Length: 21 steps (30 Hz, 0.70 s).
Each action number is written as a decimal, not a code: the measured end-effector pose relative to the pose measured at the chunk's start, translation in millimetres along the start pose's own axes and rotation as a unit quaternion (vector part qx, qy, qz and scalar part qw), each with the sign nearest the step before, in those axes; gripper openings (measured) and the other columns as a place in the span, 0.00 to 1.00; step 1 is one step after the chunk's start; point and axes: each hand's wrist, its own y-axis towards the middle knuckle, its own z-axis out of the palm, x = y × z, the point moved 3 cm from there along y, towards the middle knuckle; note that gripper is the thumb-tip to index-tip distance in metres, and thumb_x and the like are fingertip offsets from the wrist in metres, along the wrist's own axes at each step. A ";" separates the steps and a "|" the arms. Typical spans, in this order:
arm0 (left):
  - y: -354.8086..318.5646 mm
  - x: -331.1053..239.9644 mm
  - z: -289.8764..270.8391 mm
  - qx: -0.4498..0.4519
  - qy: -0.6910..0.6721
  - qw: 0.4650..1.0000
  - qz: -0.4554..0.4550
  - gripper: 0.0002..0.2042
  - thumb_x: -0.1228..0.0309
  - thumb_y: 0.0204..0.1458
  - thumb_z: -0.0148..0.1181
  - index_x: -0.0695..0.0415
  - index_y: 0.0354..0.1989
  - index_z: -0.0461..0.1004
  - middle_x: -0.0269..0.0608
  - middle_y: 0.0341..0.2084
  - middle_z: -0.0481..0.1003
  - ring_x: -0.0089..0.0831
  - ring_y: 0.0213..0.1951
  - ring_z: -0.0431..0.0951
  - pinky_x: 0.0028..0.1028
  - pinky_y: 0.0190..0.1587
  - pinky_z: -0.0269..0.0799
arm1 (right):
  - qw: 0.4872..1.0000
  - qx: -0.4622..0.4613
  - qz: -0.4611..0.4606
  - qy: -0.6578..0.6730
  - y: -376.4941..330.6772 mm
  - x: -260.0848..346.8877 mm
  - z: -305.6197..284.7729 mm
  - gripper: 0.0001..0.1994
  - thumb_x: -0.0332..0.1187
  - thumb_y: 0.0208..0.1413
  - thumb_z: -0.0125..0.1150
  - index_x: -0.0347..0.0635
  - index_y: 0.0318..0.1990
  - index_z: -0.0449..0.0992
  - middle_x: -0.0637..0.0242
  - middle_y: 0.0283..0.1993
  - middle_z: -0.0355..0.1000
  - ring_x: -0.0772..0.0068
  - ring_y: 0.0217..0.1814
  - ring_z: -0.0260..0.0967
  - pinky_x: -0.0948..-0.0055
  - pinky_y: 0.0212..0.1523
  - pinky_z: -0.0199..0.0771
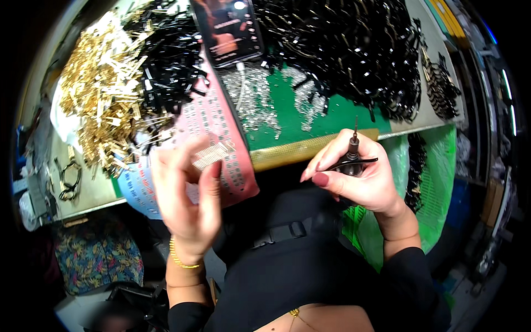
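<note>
My left hand (191, 191), slightly blurred, pinches a flat gold ribbed piece (213, 155) between thumb and fingers, above a pink printed sheet (238, 171). My right hand (365, 174) is closed around a small dark screwdriver (353, 146), its thin bit pointing up and away from me. A slim, curved black strip (368, 161), like an eyeglass temple, lies across the same hand by the screwdriver. The right thumb and fingertips are close together; whether anything tiny is between them cannot be made out. The two hands are apart.
Gold flat pieces (102, 94) heap up at left, beside glossy black strips (171, 66). A larger black heap (343, 50) fills the far right. Small silvery parts (251, 105) lie on the green mat (337, 119) below a phone (227, 33). A green-lined basket (440, 182) stands right.
</note>
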 end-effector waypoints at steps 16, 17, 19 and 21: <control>-47.1 -18.4 72.5 0.178 -0.435 0.844 -0.258 0.12 0.70 0.69 0.52 0.66 0.49 0.78 0.35 0.38 0.81 0.13 0.31 0.70 0.16 0.37 0.67 | 0.986 -0.071 0.110 0.101 4.1 -19.2 8.2 0.09 0.33 0.61 0.69 0.38 0.40 0.76 0.68 0.31 0.79 0.88 0.20 0.67 0.86 0.19 0.64; -47.9 -18.3 71.9 0.173 -0.435 0.845 -0.256 0.12 0.70 0.69 0.52 0.66 0.49 0.78 0.35 0.38 0.81 0.13 0.30 0.69 0.16 0.36 0.67 | 0.985 -0.073 0.109 0.112 4.2 -19.0 7.2 0.09 0.33 0.61 0.68 0.38 0.40 0.76 0.67 0.32 0.79 0.88 0.20 0.67 0.86 0.19 0.64; -49.9 -17.2 69.6 0.186 -0.425 0.843 -0.273 0.12 0.70 0.69 0.52 0.66 0.48 0.78 0.36 0.37 0.81 0.14 0.31 0.71 0.17 0.37 0.68 | 0.982 -0.076 0.107 0.134 3.3 -19.8 3.7 0.09 0.33 0.61 0.68 0.38 0.41 0.76 0.66 0.33 0.80 0.88 0.20 0.67 0.86 0.19 0.65; -48.8 -16.3 70.5 0.189 -0.416 0.850 -0.263 0.12 0.70 0.69 0.52 0.66 0.48 0.78 0.37 0.37 0.81 0.15 0.31 0.71 0.17 0.37 0.69 | 0.984 -0.071 0.118 0.111 1.9 -19.8 4.0 0.08 0.31 0.61 0.67 0.39 0.39 0.74 0.61 0.37 0.80 0.86 0.20 0.68 0.86 0.20 0.67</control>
